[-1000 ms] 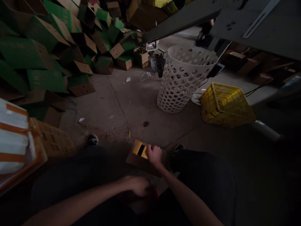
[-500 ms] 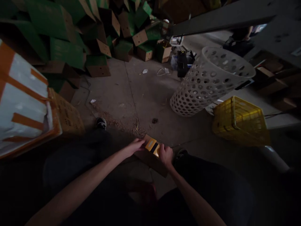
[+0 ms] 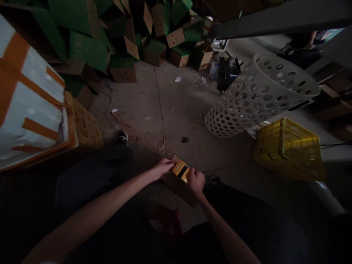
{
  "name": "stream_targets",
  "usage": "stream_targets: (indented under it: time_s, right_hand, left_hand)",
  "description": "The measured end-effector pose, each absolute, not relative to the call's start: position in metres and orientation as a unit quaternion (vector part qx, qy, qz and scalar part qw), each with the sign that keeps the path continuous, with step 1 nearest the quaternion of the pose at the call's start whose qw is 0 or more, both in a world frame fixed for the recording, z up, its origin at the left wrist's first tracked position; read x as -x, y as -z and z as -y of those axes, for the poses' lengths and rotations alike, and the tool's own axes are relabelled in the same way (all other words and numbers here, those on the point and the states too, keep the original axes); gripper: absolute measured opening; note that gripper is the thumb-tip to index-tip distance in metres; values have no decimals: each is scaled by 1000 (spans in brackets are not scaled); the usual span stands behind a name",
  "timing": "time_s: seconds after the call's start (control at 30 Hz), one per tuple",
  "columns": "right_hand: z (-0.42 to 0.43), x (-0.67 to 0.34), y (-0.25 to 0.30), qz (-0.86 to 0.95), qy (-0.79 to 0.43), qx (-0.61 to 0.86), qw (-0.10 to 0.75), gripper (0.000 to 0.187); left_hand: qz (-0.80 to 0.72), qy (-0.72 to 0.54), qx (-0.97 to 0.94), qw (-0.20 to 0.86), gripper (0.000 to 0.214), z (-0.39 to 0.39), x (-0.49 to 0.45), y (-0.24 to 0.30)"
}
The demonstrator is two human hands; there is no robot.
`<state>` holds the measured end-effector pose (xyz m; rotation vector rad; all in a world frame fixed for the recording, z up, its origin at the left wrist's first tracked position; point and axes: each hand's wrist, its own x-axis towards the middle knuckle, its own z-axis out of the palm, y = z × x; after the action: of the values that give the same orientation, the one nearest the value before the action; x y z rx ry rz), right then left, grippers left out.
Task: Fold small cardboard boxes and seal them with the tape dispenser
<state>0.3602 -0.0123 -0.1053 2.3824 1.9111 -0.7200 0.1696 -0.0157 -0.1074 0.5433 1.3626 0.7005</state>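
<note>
A yellow, block-shaped thing point(image 3: 180, 169) with a dark band across it lies over a brown cardboard box point(image 3: 178, 189) between my knees. Its exact kind is too dim to make out. My left hand point(image 3: 164, 167) is closed at the yellow thing's left edge, thumb and fingers together, with the fingertips partly hidden. Wrapped in a fist round its right end is my right hand point(image 3: 196, 180). The box stands low near the floor, its long side facing me.
Green and brown cartons point(image 3: 88, 49) are heaped at the back left. A foam box with orange tape point(image 3: 41, 99) rises at the left. To the right stand a perforated white basket point(image 3: 247, 99) and a yellow crate point(image 3: 288, 150). Debris point(image 3: 145, 141) litters the concrete floor.
The view has shifted slightly, so the surroundings sit a little further right. Both hands stay at the yellow thing with hardly any movement.
</note>
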Motion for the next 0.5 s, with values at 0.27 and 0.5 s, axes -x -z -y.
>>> stream_targets:
  time_s: [0.27,0.5]
  right_hand:
    - [12,-360,102,-599,235,-765,3,59]
    - [8,-356,99,-591,249,-767,14,62]
  left_hand:
    - [-660,-272,-422,559,26,9,-172,116]
    - [-711,-249,-439,490,27,6,-175,118]
